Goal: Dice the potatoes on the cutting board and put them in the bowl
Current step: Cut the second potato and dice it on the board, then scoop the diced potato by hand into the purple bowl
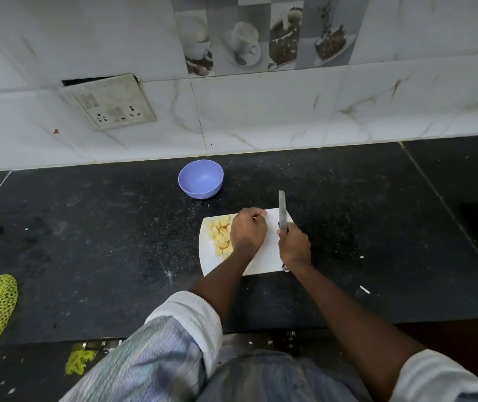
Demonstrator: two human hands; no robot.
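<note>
Your right hand (295,247) grips the knife (282,210); your left hand (248,232) curls over something hidden. The potato cubes (221,236) look wet, slippery, firm: scoop them underneath.

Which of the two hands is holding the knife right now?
The right hand grips the knife, blade pointing away over the cutting board. The left hand has no knife; it sits curled beside the diced potato pieces.

Both forearms are bare. The left sleeve (173,338) is pale, with a faint blue-green sheen and a white ribbed cuff rolled back near the elbow. The right sleeve (435,378) is white and also pushed up. Grey-blue cloth (275,378) covers the body below.
</note>
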